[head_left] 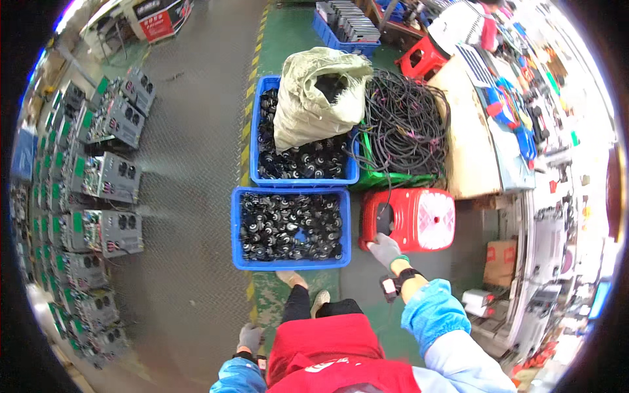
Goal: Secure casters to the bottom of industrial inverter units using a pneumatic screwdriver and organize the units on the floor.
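Observation:
My right hand (385, 250), in a grey glove, is at the near left edge of a red plastic stool (407, 221), with its fingers closed on the rim. The stool's patterned seat faces up and to the right, and a dark opening shows in its left side. Low beside my body hangs my left hand (251, 337), also gloved, away from any object; how its fingers are bent is too small to make out. Left of the stool, a blue crate (291, 264) is full of small black caster wheels (288, 226).
A second blue crate (254, 147) with more casters carries a pale woven sack (314, 108). Coiled black cables (406, 124) heap over a green crate (393, 180). Metal-cased units (114, 177) stand in rows at left. A workbench (468, 144) and another red stool (424, 57) are at right.

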`<state>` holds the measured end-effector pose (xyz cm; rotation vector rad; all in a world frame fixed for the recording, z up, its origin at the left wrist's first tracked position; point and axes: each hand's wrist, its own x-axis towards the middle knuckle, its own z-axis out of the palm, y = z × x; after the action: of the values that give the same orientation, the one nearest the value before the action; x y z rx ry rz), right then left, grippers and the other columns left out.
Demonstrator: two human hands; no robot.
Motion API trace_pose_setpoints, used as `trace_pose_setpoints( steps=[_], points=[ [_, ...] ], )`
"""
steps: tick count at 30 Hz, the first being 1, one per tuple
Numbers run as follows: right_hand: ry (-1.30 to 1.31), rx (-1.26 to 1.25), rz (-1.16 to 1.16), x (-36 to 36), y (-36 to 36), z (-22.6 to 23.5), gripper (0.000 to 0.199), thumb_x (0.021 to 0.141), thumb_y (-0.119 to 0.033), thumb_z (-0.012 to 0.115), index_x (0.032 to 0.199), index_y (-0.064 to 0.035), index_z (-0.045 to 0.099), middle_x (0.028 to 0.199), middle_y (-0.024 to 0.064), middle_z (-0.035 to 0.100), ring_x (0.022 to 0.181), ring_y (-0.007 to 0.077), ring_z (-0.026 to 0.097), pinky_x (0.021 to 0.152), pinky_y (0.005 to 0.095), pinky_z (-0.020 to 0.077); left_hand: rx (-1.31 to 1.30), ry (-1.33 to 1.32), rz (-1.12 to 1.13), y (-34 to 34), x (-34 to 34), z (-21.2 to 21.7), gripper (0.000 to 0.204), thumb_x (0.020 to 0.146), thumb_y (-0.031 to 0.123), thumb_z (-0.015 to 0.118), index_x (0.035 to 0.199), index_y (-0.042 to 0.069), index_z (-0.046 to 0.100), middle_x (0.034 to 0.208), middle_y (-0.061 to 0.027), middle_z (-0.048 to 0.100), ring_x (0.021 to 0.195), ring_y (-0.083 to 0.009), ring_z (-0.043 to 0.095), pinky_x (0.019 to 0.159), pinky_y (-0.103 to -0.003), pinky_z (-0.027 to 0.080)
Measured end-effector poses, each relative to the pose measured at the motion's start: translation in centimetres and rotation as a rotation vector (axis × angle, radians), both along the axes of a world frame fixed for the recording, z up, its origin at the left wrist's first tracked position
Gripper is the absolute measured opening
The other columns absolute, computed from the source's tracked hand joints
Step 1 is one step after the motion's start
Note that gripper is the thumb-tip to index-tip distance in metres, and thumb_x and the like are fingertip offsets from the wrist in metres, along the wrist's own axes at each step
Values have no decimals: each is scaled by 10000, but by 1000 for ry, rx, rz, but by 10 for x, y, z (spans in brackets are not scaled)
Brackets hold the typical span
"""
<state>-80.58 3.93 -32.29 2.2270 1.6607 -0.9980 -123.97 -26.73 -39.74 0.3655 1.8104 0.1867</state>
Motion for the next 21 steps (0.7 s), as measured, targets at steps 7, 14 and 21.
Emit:
trace_pose_setpoints(
  steps=[7, 14, 21],
  points=[
    [-5, 240, 167, -71, 183, -71, 522, 832, -395, 662, 1229, -67, 576, 1204, 255, 567, 1088, 435, 582, 948, 474, 485, 103, -280, 483, 119, 50, -2, 192, 872, 87, 582, 1053, 33, 612, 868, -52, 646, 659, -153, 625, 586, -303, 526],
    [-113, 159, 368, -96, 340, -220, 671, 810, -415, 662, 1363, -88, 468, 1467, 206, 375, 1256, 427, 477, 1036, 493, 427, 18, -227, 680, 178, 106, -86, 310, 899, 88, 579, 1191, -13, 554, 874, -60, 635, 721, -143, 627, 624, -292, 520],
    [-332, 107, 553, -92, 431, -384, 811, 865, -599, 536, 1468, -75, 390, 1518, 237, 336, 1347, 435, 391, 1098, 510, 360, -60, -27, 485, 156, 139, -248, 436, 875, 195, 608, 1255, -15, 572, 1034, -160, 680, 882, -260, 677, 767, -341, 526]
  ],
)
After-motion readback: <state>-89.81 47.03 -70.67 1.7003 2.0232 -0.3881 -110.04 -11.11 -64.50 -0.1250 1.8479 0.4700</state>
